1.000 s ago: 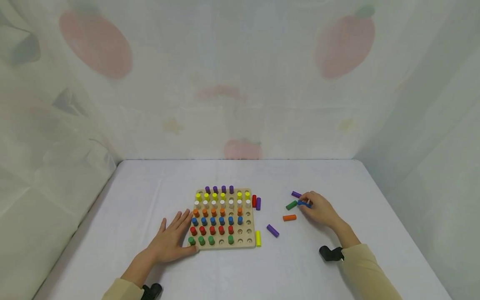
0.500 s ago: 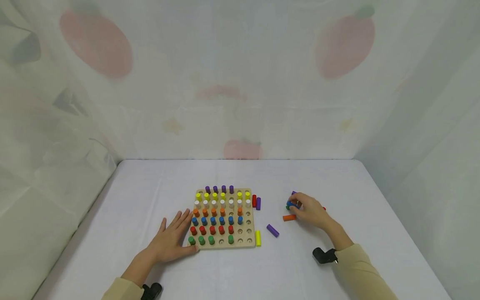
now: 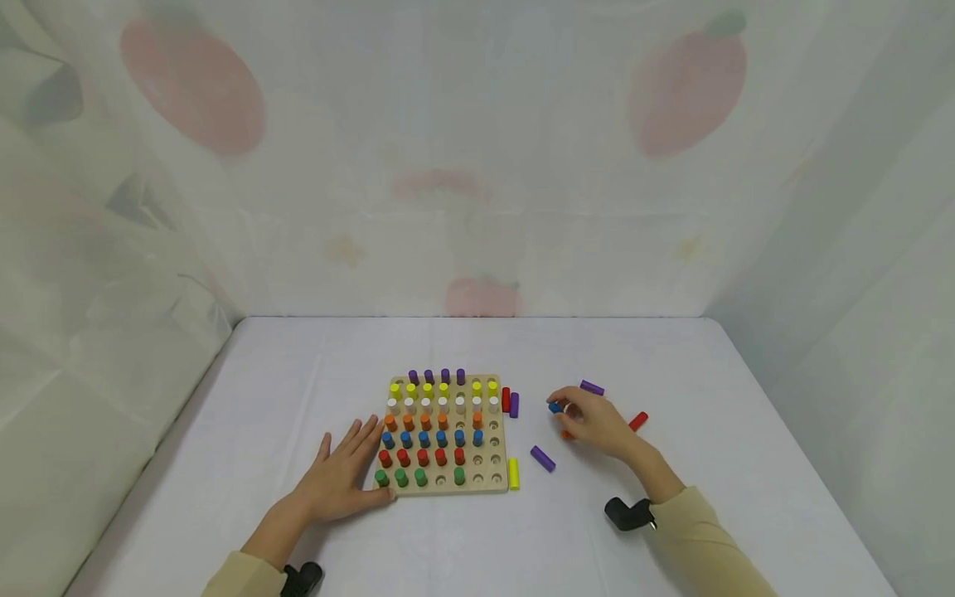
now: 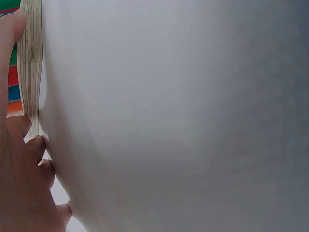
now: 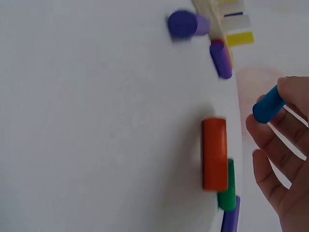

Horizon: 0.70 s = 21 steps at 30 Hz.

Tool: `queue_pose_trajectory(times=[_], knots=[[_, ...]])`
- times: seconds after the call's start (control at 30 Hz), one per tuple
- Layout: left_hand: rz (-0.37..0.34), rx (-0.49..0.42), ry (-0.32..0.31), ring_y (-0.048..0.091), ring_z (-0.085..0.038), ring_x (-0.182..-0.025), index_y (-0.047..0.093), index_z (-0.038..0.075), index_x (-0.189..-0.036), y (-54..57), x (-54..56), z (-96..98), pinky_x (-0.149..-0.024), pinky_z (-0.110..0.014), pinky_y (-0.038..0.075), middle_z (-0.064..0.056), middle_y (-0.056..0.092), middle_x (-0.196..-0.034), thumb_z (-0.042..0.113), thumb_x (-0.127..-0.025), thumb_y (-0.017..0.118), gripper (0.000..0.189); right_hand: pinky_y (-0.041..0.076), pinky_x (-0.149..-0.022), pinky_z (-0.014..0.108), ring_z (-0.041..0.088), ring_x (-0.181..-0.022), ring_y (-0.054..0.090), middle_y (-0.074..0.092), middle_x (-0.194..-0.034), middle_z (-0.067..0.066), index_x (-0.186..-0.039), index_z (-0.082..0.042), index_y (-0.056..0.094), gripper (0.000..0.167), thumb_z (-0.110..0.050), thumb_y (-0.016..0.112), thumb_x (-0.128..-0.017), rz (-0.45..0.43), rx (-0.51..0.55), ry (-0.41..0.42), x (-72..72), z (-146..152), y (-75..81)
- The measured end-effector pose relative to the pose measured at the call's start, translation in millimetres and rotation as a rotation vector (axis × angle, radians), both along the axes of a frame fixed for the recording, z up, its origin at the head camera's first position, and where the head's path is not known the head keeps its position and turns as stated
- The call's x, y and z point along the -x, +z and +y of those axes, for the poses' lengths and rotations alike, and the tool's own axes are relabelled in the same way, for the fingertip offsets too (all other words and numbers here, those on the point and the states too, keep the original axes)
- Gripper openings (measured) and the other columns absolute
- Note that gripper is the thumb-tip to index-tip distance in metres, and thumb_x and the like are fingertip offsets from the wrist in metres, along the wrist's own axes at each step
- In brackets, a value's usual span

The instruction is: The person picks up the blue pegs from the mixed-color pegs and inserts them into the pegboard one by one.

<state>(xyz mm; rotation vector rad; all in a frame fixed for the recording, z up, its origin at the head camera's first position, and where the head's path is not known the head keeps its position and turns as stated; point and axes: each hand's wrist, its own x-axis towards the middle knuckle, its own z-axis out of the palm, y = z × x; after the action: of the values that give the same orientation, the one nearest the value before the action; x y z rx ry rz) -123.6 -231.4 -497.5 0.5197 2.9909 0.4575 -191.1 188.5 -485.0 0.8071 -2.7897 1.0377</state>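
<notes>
A wooden pegboard (image 3: 477, 490) carries rows of coloured pegs, with some bare holes, mostly towards its right side. My left hand (image 3: 339, 481) rests spread at the board's left edge, the thumb at the near left corner; the left wrist view shows it against the layered wooden edge (image 4: 32, 58). To the right of the board, my right hand (image 3: 597, 421) pinches a blue peg (image 5: 269, 105) between thumb and fingers, above the table. An orange peg (image 5: 215, 154) lies below that hand, partly covered in the head view. A green peg (image 5: 228, 188) shows behind it in the right wrist view.
Beside the board's right edge lie a red peg (image 3: 506, 400), a purple peg (image 3: 514, 405) and a yellow peg (image 3: 513, 474). Another purple peg (image 3: 543, 458) lies nearer the middle. Farther right are a purple peg (image 3: 593, 388) and a red peg (image 3: 638, 421).
My right hand has moved left towards the board with the blue peg, uncovering the red peg and the far purple peg. The left hand and the board stay where they were.
</notes>
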Motion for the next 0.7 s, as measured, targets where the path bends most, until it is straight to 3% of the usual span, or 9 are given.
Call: queue_pose_trajectory(times=[0.33,0.7], knots=[[-0.031,0.008,0.015,0.019,-0.035,-0.139,0.023,0.014,-0.148,0.0,0.0,0.2,-0.104,-0.068,0.007,-0.007,0.021,-0.153,0.076,-0.068,0.055,0.106,0.052,-0.078,0.022,0.004,-0.085,0.059,0.064,-0.096,-0.008,-0.109,-0.009,0.06,0.023,-0.013,0.063,-0.087,-0.054,0.055,0.045,-1.5,-22.9,6.0],[-0.032,-0.005,0.013,0.019,-0.035,-0.139,0.023,0.014,-0.147,-0.1,0.2,0.3,-0.104,-0.068,0.007,-0.007,0.021,-0.153,0.075,-0.068,0.056,0.106,0.053,-0.079,0.026,0.008,-0.089,0.06,0.063,-0.099,-0.004,-0.107,-0.008,0.059,0.022,-0.01,0.064,-0.086,-0.055,0.109,0.095,-5.3,-44.8,6.0]])
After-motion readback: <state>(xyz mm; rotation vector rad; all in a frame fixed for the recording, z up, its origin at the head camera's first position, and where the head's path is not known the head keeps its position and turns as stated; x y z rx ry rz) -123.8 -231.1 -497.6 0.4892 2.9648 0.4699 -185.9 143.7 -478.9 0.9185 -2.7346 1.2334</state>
